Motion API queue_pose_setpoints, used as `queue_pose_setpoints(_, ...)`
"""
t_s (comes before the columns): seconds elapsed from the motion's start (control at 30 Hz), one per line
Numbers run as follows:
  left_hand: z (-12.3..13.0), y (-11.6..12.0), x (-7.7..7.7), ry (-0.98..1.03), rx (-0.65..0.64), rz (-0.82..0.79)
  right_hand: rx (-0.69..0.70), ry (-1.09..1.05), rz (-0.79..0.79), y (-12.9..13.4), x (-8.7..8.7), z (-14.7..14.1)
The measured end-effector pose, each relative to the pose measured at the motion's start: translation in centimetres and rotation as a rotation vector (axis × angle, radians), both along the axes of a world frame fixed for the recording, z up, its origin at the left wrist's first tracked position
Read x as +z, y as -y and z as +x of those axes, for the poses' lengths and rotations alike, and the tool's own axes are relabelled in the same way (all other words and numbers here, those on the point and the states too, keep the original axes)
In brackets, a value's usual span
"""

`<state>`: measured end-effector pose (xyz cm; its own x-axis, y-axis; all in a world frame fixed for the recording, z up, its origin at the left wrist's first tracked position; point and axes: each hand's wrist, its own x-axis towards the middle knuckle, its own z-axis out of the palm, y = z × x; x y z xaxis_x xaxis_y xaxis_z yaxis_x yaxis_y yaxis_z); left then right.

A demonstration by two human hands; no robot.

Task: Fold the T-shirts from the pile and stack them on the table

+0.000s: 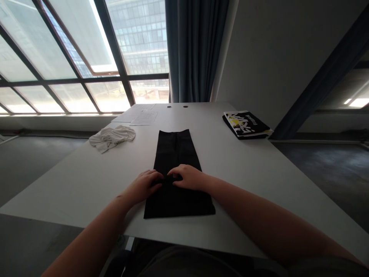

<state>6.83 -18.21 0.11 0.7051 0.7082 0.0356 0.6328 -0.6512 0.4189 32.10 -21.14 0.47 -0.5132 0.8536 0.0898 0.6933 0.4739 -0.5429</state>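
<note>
A long piece of black cloth [178,202] lies flat on the white table [236,184], running away from me. My left hand [145,184] rests at its left side, with thumb and fingers pinching a small raised bit of the cloth near the middle. From the right, my right hand [186,177] pinches the same raised part, its fingertips close to those of my left hand. The cloth's far end is narrower in view, with a crease down its middle.
A crumpled white cloth [112,137] lies at the left, with papers [144,117] behind it. A black, white and yellow printed bag or packet [248,124] is at the far right edge. Beyond stand a blue curtain [193,54] and windows.
</note>
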Motion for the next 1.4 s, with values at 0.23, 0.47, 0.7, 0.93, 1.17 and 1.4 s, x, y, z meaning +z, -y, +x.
queue_pose_setpoints(0.23,0.0,-0.9,-1.2,0.113,-0.009,0.002,-0.009,0.134,0.031,0.7,0.3,0.8)
queue_pose_setpoints(0.47,-1.0,-0.7,-0.9,0.089,0.026,-0.056,0.000,0.153,0.101,1.4,-0.1,0.6)
queue_pose_setpoints(0.7,-1.0,-0.9,-0.5,0.047,0.006,-0.045,0.054,0.060,0.083,1.0,-0.5,0.9)
queue_pose_setpoints(0.93,-0.3,0.0,-0.1,0.048,0.004,0.111,-0.064,0.287,0.105,1.6,1.1,2.0)
queue_pose_setpoints(1.17,4.5,2.9,1.2,-0.159,0.001,0.211,-0.094,0.394,-0.098,1.7,2.9,4.0)
queue_pose_setpoints(1.4,5.4,2.2,-0.5,-0.122,-0.060,0.150,-0.015,0.261,-0.077,1.2,1.8,4.0)
